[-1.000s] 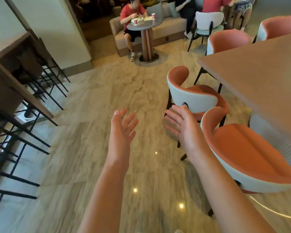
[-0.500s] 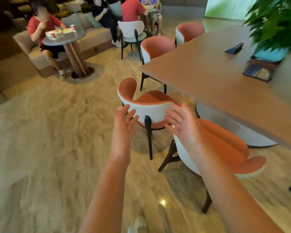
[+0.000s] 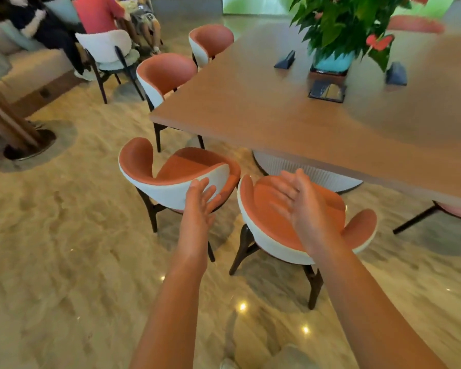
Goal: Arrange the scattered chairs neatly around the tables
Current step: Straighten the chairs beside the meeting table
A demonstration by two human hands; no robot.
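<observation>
The right hand is motion-blurred, and the far chair behind the plant is smeared.

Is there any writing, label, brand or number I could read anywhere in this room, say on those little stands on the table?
None can be read.
Two dark tent stands on the wooden table: faces show no legible text, too blurred.
Flat dark card before the plant pot: glossy and blurred, unreadable.
Orange chairs: no visible label.
</observation>
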